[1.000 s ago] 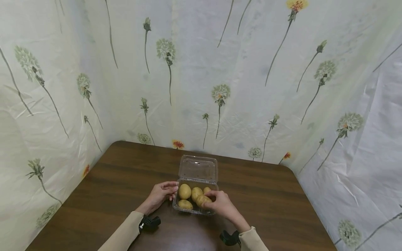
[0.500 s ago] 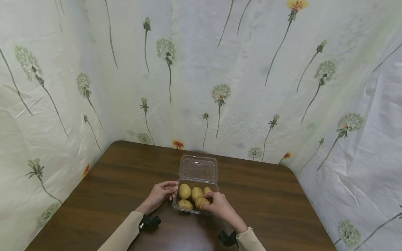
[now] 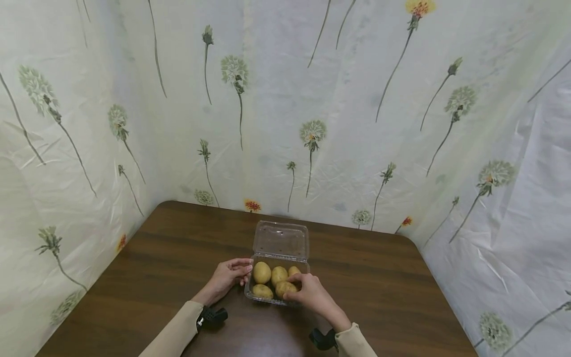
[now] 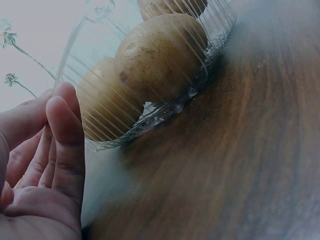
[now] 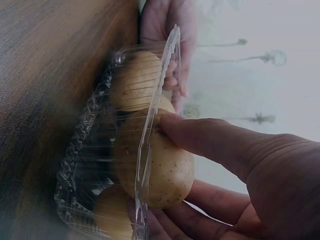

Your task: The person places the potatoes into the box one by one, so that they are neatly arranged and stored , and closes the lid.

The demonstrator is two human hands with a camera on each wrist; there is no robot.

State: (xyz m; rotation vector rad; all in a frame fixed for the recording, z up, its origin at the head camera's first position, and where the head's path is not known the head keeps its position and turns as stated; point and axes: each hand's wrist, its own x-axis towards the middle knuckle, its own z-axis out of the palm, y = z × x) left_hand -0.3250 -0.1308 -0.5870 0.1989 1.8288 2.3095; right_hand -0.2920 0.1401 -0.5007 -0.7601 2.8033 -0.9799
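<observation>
A clear plastic clamshell container (image 3: 251, 293) lies on the table with its lid (image 3: 281, 240) raised at the back. Several yellow potatoes are inside, among them one at the back left (image 3: 261, 272) and one at the front left (image 3: 262, 291). My left hand (image 3: 226, 278) pinches the container's left rim between thumb and fingers; the left wrist view shows the thumb (image 4: 65, 120) at that edge. With thumb and fingers, my right hand (image 3: 311, 293) grips the front right potato (image 5: 167, 167), low in the container. Another potato (image 3: 293, 270) behind it is partly hidden by that hand.
The dark wooden table (image 3: 379, 292) extends on both sides of the container. A pale flowered curtain (image 3: 267, 109) stands behind it and at both sides. Black wrist devices, such as the left one (image 3: 213, 316), sit near the table's front.
My right hand has moved slightly left and down, lowering its potato deeper into the container's front. The left hand keeps its place at the rim.
</observation>
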